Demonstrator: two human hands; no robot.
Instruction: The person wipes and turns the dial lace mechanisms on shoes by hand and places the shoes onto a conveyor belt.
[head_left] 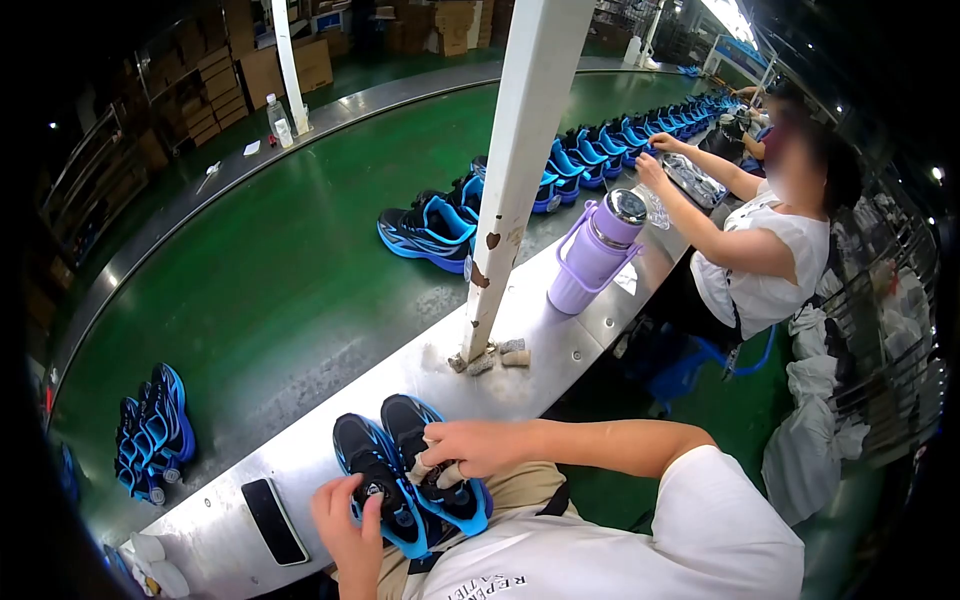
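Two black and blue shoes lie side by side at the metal table's near edge, toes pointing away, in front of my body. My left hand [350, 515] is at the left shoe [363, 450], its thumb and fingers on the tongue area around a small round dark part. My right hand [468, 450] reaches over the right shoe [405, 418] from the right. Light finger covers show on its fingers, which are bent down at the laces and tongue. What its fingertips grip is too small to tell.
A phone [275, 521] lies left of the shoes. A white post [515, 150] and a purple bottle [592, 258] stand on the metal ledge [430, 375]. More shoes [430, 232] line the green belt [250, 270]. A co-worker [765, 235] sits at the right.
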